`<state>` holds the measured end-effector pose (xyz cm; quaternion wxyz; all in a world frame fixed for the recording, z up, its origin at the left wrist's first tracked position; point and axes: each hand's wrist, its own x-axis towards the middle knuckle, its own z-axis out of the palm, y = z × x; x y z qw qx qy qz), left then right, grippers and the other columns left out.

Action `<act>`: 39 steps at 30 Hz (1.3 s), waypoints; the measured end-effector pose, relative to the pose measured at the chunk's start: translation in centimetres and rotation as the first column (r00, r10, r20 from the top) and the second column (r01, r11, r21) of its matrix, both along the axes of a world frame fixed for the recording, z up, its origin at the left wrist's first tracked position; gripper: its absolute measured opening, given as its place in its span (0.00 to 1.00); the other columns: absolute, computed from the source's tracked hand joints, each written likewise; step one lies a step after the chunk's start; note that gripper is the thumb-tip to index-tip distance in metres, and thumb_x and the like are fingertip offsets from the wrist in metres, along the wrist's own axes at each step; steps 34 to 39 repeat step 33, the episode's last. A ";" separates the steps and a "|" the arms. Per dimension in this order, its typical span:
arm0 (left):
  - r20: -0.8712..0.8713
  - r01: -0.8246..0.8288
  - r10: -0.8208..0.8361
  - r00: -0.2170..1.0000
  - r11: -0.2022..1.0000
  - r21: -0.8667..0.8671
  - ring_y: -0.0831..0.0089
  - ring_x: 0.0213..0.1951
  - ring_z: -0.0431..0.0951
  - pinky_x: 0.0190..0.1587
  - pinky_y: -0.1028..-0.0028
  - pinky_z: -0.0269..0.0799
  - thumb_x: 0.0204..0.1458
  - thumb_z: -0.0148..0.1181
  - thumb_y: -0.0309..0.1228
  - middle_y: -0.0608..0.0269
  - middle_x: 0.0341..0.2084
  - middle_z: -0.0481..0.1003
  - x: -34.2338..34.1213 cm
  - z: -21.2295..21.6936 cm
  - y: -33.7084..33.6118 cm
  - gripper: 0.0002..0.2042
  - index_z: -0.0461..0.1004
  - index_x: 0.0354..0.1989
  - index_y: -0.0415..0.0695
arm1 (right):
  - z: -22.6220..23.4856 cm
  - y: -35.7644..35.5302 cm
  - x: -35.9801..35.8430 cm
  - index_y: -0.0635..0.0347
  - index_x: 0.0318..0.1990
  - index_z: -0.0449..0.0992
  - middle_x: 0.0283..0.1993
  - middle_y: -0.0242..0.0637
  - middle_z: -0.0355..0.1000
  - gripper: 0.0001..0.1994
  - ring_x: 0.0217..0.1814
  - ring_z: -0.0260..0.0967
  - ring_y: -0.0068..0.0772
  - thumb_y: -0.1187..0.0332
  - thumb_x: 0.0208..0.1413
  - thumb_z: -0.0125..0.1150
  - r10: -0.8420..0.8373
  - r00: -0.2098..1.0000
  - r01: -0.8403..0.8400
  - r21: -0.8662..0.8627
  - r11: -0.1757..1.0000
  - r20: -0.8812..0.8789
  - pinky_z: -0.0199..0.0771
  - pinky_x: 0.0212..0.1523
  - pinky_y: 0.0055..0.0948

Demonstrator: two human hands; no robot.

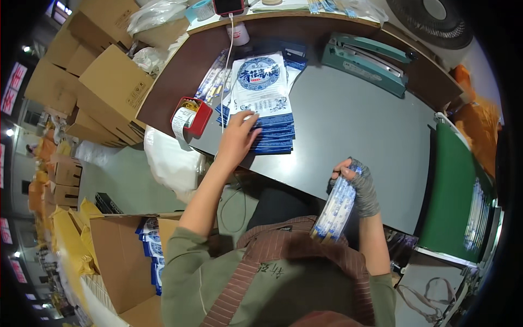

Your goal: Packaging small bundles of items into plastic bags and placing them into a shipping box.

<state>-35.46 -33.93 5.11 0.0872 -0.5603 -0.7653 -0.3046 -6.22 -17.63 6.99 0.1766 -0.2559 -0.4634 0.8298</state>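
Note:
My left hand (238,136) lies with its fingers spread on the lower edge of a stack of blue-and-white printed bags (260,101). The bags are flat and fanned, their dark blue edges stepping toward me. In front of my body, at the table's near edge, my right hand (360,185) is closed round a bundle of chopsticks (336,210) with a blue-and-white pattern. A grey fingerless covering wraps this hand. The bundle slants down to the left, its light brown tips lowest. More slim patterned sticks (214,79) lie left of the bags.
On the grey table (343,125) stands a teal bag sealer (368,64) at the back right. A red box with a label roll (190,117) sits at the left edge. A green conveyor belt (449,191) runs on the right. An open carton (122,256) holds printed bags at lower left.

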 end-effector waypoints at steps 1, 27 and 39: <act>-0.103 0.031 -0.036 0.994 0.999 -0.044 0.55 0.51 0.73 0.49 0.66 0.73 0.49 0.60 0.25 0.51 0.52 0.70 -0.1 0.6 1.1 0.22 0.67 0.55 0.40 | 0.4 0.0 -0.3 0.63 0.35 0.75 0.28 0.37 0.74 0.12 0.25 0.72 0.27 0.63 0.49 0.65 -0.002 1.000 0.002 0.006 1.000 0.010 0.76 0.27 0.26; 0.217 0.444 -0.402 0.890 0.873 -0.204 0.49 0.38 0.73 0.37 0.58 0.70 0.46 0.53 0.21 0.50 0.31 0.71 14.0 0.2 10.2 0.04 0.73 0.30 0.38 | 1.1 0.2 4.4 0.63 0.37 0.74 0.31 0.38 0.73 0.13 0.29 0.72 0.26 0.62 0.49 0.62 -0.228 0.974 0.220 0.247 0.944 0.004 0.74 0.32 0.25; 0.741 0.531 -0.497 0.451 0.817 0.224 0.54 0.39 0.76 0.41 0.67 0.70 0.44 0.55 0.19 0.48 0.36 0.73 18.6 -1.6 10.4 0.15 0.76 0.42 0.37 | 0.6 -1.1 3.3 0.58 0.43 0.75 0.41 0.34 0.73 0.11 0.47 0.68 0.24 0.68 0.53 0.60 -0.163 0.985 0.169 0.469 0.867 -0.054 0.68 0.49 0.24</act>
